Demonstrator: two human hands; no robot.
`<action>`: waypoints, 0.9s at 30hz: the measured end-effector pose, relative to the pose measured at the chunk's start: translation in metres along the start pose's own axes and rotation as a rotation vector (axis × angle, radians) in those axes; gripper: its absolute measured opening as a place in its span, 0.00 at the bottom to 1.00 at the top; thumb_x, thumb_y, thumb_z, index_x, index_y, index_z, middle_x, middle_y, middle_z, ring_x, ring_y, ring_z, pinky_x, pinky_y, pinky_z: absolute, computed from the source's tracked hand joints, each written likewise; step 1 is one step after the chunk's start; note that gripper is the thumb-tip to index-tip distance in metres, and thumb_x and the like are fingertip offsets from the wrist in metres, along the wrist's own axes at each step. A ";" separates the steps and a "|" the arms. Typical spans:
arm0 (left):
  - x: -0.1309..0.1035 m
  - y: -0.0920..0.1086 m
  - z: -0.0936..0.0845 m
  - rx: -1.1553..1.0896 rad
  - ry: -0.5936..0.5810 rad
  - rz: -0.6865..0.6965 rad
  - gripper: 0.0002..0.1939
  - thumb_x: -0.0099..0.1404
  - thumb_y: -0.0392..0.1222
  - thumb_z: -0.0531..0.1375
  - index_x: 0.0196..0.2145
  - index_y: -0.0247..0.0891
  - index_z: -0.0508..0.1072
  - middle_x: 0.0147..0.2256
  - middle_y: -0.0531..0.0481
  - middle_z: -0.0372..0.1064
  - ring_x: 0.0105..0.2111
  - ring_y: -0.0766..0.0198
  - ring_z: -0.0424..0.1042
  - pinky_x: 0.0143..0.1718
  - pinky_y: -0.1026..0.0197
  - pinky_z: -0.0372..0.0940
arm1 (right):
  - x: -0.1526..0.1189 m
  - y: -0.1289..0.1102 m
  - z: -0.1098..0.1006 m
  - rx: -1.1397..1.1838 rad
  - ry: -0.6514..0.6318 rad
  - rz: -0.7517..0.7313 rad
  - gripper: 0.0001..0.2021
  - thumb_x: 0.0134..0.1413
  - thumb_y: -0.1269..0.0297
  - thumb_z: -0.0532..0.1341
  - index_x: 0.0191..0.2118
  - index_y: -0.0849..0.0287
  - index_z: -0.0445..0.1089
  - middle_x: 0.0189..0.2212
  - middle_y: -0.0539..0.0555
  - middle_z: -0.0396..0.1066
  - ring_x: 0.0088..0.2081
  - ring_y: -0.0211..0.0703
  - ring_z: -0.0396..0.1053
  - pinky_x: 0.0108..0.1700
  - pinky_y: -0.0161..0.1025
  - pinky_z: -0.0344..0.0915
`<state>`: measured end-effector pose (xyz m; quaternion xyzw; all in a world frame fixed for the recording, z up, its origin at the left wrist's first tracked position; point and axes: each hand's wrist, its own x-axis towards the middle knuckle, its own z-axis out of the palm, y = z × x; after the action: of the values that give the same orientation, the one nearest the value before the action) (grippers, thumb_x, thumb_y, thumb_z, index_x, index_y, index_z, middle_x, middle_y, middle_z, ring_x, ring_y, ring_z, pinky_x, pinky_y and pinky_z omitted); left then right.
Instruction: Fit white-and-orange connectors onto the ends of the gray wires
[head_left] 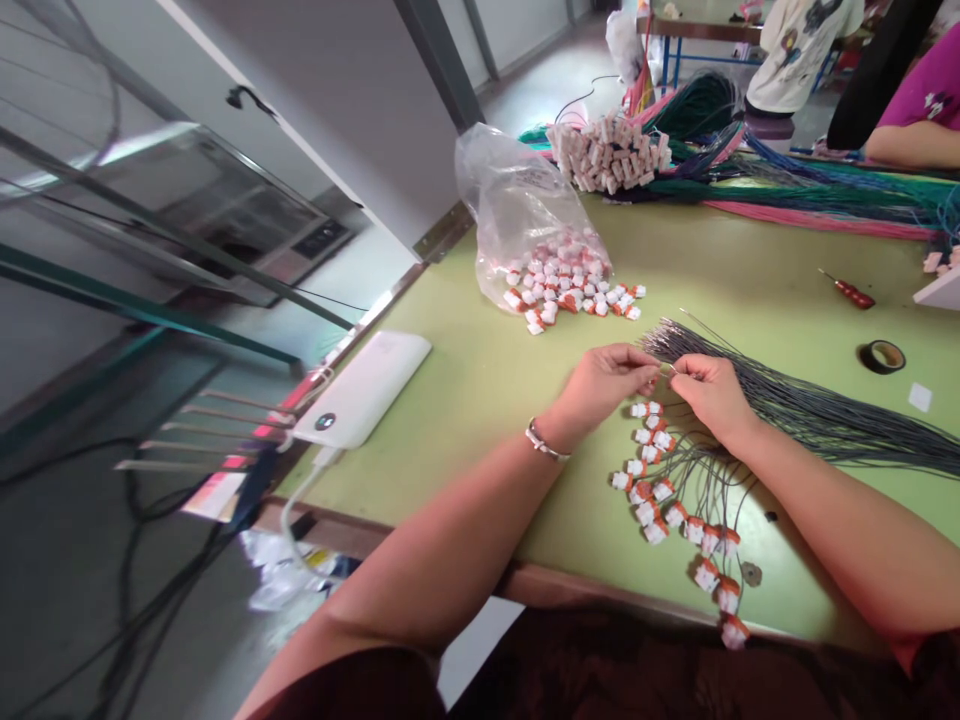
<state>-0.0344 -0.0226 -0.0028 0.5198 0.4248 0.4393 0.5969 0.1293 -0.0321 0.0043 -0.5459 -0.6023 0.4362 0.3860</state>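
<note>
Over the green tabletop, my left hand [606, 388] and my right hand [712, 395] meet with their fingertips nearly touching. My right hand is closed in a pinch on a thin wire [669, 371]. The fingers of my left hand pinch at the wire's end; what they hold is too small to make out. Just behind the hands are the metal-tipped ends of a bundle of dark grey wires [810, 405], running off to the right. Below the hands lie several white-and-orange connectors [654, 515] with grey wires attached, the lowest by the table's front edge.
A clear plastic bag [510, 190] spills loose white-and-orange connectors [562, 280]. A white power bank [367, 385] with a cable lies left. To the right are black tape [882, 356] and a red-handled tool [851, 290]. Coloured wire bundles [810, 200] line the back; other people are beyond.
</note>
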 end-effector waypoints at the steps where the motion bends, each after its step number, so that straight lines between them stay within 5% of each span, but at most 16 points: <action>1: 0.000 0.002 0.001 0.106 0.001 0.098 0.04 0.53 0.36 0.67 0.27 0.34 0.77 0.23 0.52 0.69 0.24 0.70 0.68 0.29 0.65 0.64 | 0.001 0.000 0.000 0.003 -0.011 -0.003 0.07 0.36 0.62 0.55 0.16 0.58 0.59 0.15 0.44 0.50 0.22 0.33 0.46 0.24 0.35 0.45; 4: 0.000 0.005 0.005 0.286 -0.026 0.291 0.02 0.51 0.32 0.66 0.23 0.36 0.77 0.24 0.51 0.69 0.28 0.68 0.68 0.32 0.65 0.64 | 0.002 0.002 -0.002 0.008 -0.045 -0.028 0.08 0.35 0.62 0.55 0.15 0.58 0.58 0.15 0.45 0.50 0.22 0.33 0.47 0.25 0.35 0.45; 12: 0.003 -0.011 0.005 -0.260 -0.012 -0.160 0.13 0.51 0.42 0.69 0.27 0.32 0.71 0.22 0.53 0.69 0.22 0.72 0.69 0.27 0.68 0.65 | 0.002 0.002 -0.004 0.083 0.010 0.042 0.06 0.37 0.61 0.58 0.22 0.58 0.64 0.15 0.43 0.54 0.20 0.32 0.48 0.23 0.33 0.46; 27: 0.001 -0.009 0.010 -0.105 -0.026 -0.154 0.11 0.52 0.41 0.69 0.27 0.31 0.73 0.18 0.54 0.69 0.18 0.73 0.66 0.22 0.70 0.60 | 0.002 0.008 0.002 -0.018 0.011 0.027 0.06 0.33 0.61 0.56 0.21 0.58 0.63 0.15 0.45 0.57 0.20 0.32 0.50 0.22 0.34 0.47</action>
<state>-0.0238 -0.0247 -0.0112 0.4595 0.4322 0.4069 0.6607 0.1299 -0.0300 -0.0039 -0.5598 -0.5968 0.4327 0.3785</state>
